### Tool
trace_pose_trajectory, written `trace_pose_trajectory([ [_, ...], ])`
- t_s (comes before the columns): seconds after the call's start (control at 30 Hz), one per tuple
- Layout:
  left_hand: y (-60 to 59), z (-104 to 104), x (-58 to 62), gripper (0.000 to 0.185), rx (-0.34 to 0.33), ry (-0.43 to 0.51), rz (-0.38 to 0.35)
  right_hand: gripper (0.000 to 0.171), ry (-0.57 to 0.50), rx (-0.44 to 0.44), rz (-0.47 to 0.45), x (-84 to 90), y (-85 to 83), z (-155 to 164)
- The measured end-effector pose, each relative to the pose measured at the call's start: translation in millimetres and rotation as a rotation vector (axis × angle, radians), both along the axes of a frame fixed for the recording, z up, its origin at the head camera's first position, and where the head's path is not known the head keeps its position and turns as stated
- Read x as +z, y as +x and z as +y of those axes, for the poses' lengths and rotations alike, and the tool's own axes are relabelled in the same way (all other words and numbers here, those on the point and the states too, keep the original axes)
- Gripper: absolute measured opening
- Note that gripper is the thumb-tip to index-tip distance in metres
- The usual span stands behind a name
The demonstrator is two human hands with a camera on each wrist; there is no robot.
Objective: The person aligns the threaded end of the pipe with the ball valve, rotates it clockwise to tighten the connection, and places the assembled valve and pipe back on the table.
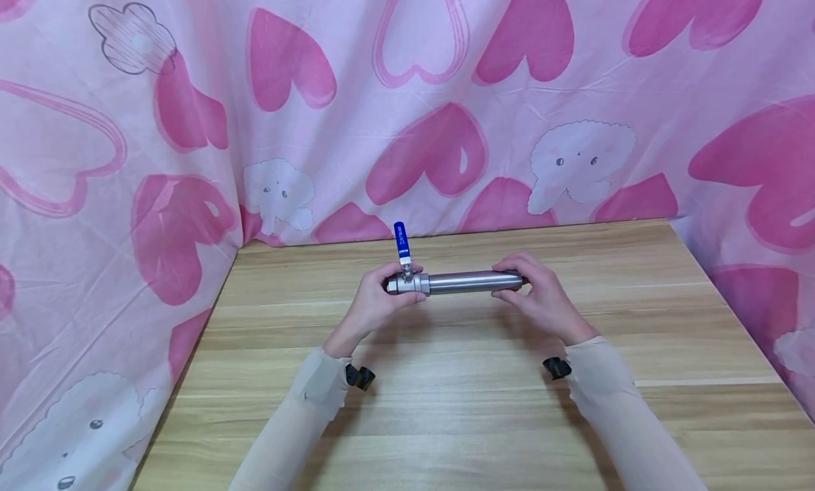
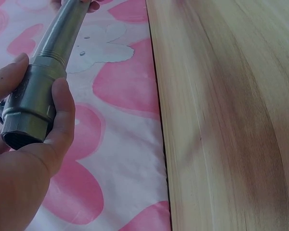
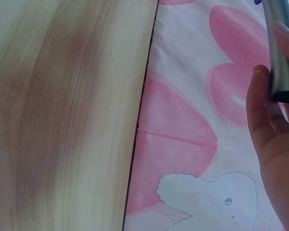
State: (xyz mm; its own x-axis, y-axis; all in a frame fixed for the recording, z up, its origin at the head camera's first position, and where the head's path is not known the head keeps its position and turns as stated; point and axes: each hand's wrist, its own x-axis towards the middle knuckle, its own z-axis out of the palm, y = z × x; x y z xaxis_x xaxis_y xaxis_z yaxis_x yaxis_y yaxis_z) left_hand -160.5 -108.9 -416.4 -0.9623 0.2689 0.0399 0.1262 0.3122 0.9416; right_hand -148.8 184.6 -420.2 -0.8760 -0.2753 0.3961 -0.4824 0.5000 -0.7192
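Observation:
A ball valve with a blue lever handle is joined to a steel pipe, held level above the table. My left hand grips the valve body, thumb on the near side and fingers on the far side. At the pipe's other end, my right hand pinches the tube between thumb and fingers. The left wrist view shows the hexagonal open end of the valve between thumb and fingers. In the right wrist view the plain pipe end sits in the right hand.
Under the hands lies a wood-grain table. A pink heart-patterned curtain hangs behind its far edge and along both sides. Small black wrist cameras are worn at both cuffs.

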Motion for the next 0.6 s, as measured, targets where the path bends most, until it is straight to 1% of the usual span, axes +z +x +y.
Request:
trace_pose_trajectory([
  [0.13, 0.4, 0, 0.4, 0.041, 0.005, -0.009, -0.009, 0.038, 0.004, 0.006, 0.002, 12.1, 6.5, -4],
  [0.2, 0.3, 0, 0.6, 0.042, 0.005, -0.013, -0.015, 0.039, 0.007, 0.002, -0.004, 9.1, 5.0, -3],
  [0.4, 0.0, -1, 2.0, 0.047, 0.005, -0.012, -0.037, 0.043, 0.027, -0.014, -0.036, -10.4, -5.8, 5],
  [0.6, 0.4, -1, 3.9, 0.046, 0.008, -0.005, -0.039, 0.045, 0.022, 0.000, -0.048, -12.8, -6.8, 8],
])
